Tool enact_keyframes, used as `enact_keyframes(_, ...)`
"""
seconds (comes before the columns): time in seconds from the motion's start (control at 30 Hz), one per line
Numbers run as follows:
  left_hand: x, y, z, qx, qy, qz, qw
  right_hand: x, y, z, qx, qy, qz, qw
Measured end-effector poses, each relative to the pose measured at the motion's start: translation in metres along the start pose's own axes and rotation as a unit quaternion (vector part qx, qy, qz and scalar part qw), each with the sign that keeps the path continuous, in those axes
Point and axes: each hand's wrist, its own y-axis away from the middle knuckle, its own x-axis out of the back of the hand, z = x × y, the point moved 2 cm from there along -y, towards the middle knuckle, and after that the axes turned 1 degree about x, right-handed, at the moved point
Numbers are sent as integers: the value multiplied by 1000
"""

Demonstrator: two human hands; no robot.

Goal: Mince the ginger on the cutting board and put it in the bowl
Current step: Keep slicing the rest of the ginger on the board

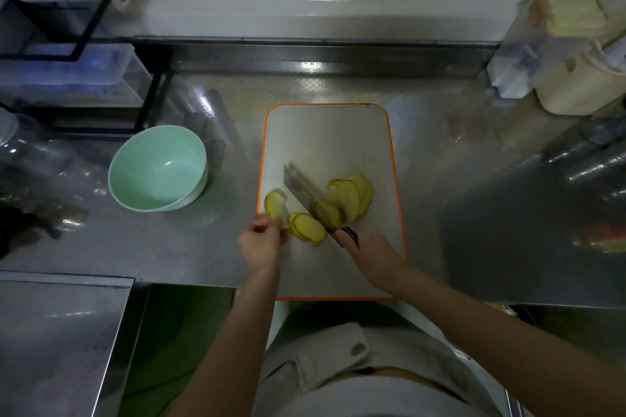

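Pale shirt fabric (338, 355) and two bare forearms are recorded nearest the lens, reaching onto an orange-rimmed cutting board (325, 132) set on a steel counter (457, 186). The ginger (352, 195) is found on the near half of the board, cut into flat yellow slices but not yet minced. One fan lies right of the blade, an overlapping row lies left of it, and a thicker piece sits at the board's left edge. The knife (301, 189) is grasped by its dark handle in the right hand (371, 252), its blade laid diagonally between the two groups of slices. The left hand (261, 242) is curled at the left-edge piece and appears to pinch it, though the contact is blurred. The bowl (157, 167), pale green, stands on the counter left of the board, and no ginger is seen in it. Slicing is judged nearly complete. For a sound mince, the slices should be gathered into one low stack, cut into strips, then turned and cut crosswise. Fingertips should be kept tucked behind the knuckles.
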Motion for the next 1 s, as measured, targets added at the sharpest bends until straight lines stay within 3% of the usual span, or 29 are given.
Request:
enact_keyframes(0.2, -16, 22, -26, 57, -63, -115, 990, 0, -3, 1, 4, 19, -1, 1000)
enact_keyframes(0.3, -20, 24, -29, 20, -162, -153, 975, -1, -4, 3, -1, 22, 3, 1000)
enact_keyframes(0.37, -20, 27, -23, -34, -216, -131, 967, -2, -5, 4, 0, 22, 4, 1000)
enact_keyframes(0.47, -19, 28, -14, -75, -197, -64, 975, -2, -4, 3, 9, 17, 5, 1000)
enact_keyframes(0.77, -30, 19, -6, -143, -204, -64, 966, 0, 4, 0, 6, -7, 6, 1000)
enact_keyframes(1.0, -32, 9, -10, -117, -241, -79, 960, 0, 1, 3, -13, 16, -1, 1000)
